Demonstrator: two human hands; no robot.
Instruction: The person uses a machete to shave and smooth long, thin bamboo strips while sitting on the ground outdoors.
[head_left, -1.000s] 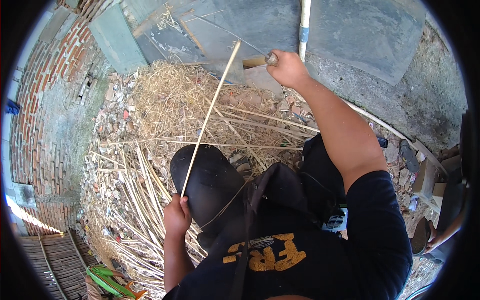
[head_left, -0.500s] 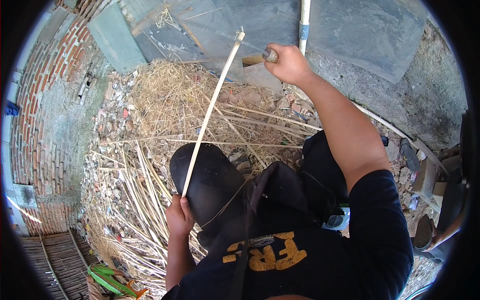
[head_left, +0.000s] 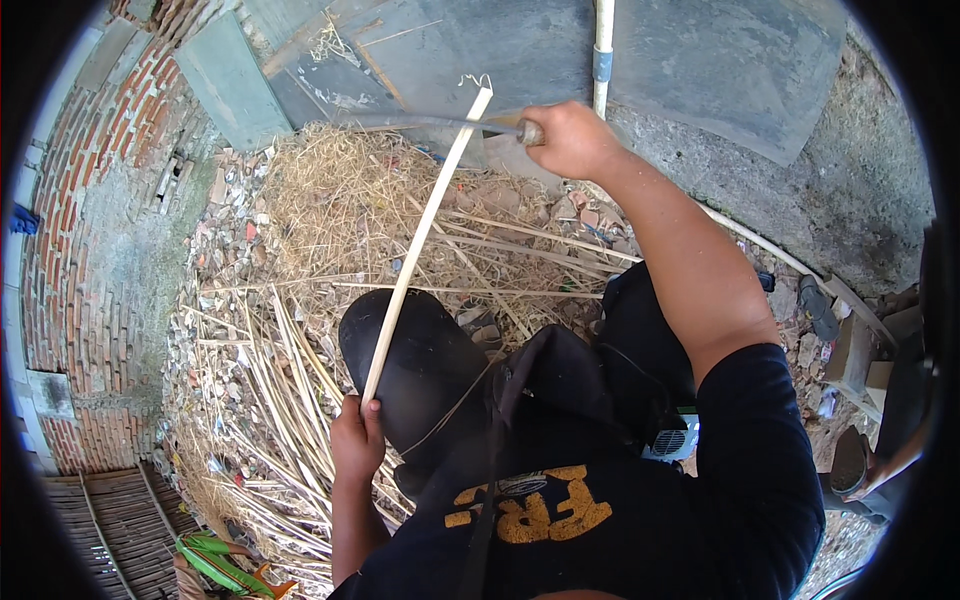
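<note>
- The rubble ground [head_left: 150,250] fills the left and centre of the frame, with a heap of dry straw and split cane strips [head_left: 330,200] spread across it; a brick wall [head_left: 90,180] curves along the left rim and grey slabs [head_left: 700,60] lie across the top.
- Your dark-trousered knee [head_left: 420,370] sits in the middle of the frame, and the thing you are working crosses just over it.
- That thing is the long pale cane strip [head_left: 425,230]. Its long axis runs diagonally, from lower centre-left up to the upper centre, where its frayed tip ends near the slabs.
- Your left hand [head_left: 355,445] is clenched round the lower end of the strip, below the knee in the frame, so the whole length lies up and to the right of that grip.
- Your right hand [head_left: 570,140], arm stretched out to the upper centre, is closed round the handle of a blade [head_left: 430,122]. The dark blade points left from the fist and crosses the strip close under its tip.
- So the right hand is the nearer one to the far end, and the left only anchors the near end.
- A white pipe [head_left: 603,40] stands just above the right fist.
</note>
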